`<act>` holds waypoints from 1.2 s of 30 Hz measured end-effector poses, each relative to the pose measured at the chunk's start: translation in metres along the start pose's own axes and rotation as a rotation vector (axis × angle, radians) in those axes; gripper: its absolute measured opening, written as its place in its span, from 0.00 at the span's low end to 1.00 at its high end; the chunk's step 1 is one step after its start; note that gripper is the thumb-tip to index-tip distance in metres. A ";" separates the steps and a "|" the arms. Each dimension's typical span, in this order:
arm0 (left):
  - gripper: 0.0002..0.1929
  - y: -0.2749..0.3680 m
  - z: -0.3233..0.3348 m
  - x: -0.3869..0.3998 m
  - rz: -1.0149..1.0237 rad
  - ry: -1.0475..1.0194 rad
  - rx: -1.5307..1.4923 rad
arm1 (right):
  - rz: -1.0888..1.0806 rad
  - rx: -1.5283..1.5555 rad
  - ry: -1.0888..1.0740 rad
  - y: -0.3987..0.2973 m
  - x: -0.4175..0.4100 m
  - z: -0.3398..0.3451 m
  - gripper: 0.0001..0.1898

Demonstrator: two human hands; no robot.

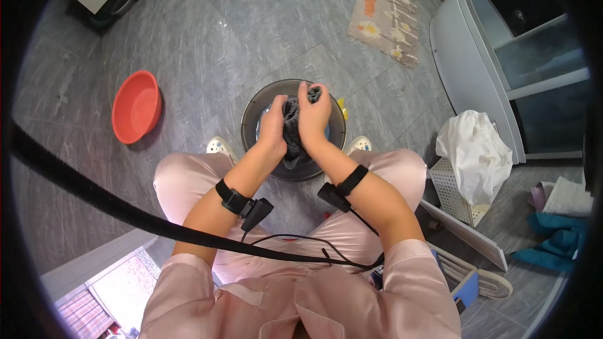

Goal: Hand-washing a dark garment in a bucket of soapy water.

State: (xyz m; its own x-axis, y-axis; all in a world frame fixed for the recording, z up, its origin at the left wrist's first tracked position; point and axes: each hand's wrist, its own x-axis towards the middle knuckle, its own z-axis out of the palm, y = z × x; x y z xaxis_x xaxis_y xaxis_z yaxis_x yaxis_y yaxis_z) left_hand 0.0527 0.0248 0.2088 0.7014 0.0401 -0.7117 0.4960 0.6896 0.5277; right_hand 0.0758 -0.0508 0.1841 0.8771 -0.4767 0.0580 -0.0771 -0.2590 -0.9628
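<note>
A bunched dark grey cloth (293, 139) is squeezed between my two hands over a round dark basin (249, 117). My left hand (272, 125) presses the cloth from the left side. On the other side, my right hand (314, 115) wraps its fingers around the cloth's upper end. Part of the cloth hangs toward the near side of the basin. Bluish contents show inside the basin beside my hands, too covered to make out. The basin stands on the floor between my feet.
An orange-red plastic basin (136, 107) sits on the grey floor at left. A patterned rug (385, 23) lies ahead to the right. White fabric (473, 150) drapes over a perforated basket (450, 188) beside a glass-panelled enclosure (471, 70). A black strap (141, 219) crosses the near view.
</note>
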 end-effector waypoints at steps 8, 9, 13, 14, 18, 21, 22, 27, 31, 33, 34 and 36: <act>0.19 0.017 -0.057 0.047 0.143 -0.061 0.115 | -0.354 -0.012 -0.280 -0.043 -0.077 -0.010 0.13; 0.18 0.013 -0.051 0.050 0.057 -0.047 0.064 | -0.379 -0.044 -0.252 -0.038 -0.073 -0.012 0.13; 0.10 -0.005 -0.015 0.017 0.085 0.008 -0.033 | -0.102 -0.032 -0.141 -0.013 -0.022 -0.004 0.14; 0.11 -0.005 -0.013 0.015 0.005 0.007 -0.031 | -0.054 0.001 -0.105 -0.012 -0.011 -0.005 0.15; 0.11 -0.005 -0.009 0.015 -0.063 -0.014 -0.069 | 0.007 0.041 -0.053 -0.004 -0.002 -0.005 0.16; 0.11 -0.002 -0.028 0.033 -0.018 -0.014 -0.129 | 0.063 0.030 -0.146 -0.012 -0.027 -0.002 0.15; 0.10 -0.002 -0.037 0.040 0.014 -0.042 -0.189 | -0.047 -0.035 -0.187 -0.017 -0.040 -0.002 0.14; 0.13 0.017 -0.020 0.007 0.166 -0.063 -0.028 | -0.138 -0.018 -0.318 -0.029 -0.057 -0.012 0.15; 0.13 -0.004 -0.012 0.011 -0.003 0.024 -0.015 | -0.008 0.031 -0.079 -0.002 -0.001 0.001 0.19; 0.11 -0.001 0.011 -0.019 -0.008 0.005 0.033 | 0.149 0.015 -0.057 0.008 0.017 -0.004 0.20; 0.11 -0.001 0.010 -0.013 -0.009 0.002 0.034 | 0.223 0.044 -0.069 0.009 0.020 -0.005 0.20; 0.12 0.004 0.000 0.001 -0.020 0.001 0.009 | 0.144 0.132 -0.073 0.003 0.001 0.001 0.17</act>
State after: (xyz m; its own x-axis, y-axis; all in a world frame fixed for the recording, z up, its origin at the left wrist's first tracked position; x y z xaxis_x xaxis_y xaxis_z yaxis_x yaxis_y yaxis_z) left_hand 0.0550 0.0278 0.2103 0.6904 0.0272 -0.7229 0.5146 0.6839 0.5172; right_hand 0.0771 -0.0515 0.1812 0.8941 -0.4373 -0.0971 -0.1452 -0.0778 -0.9863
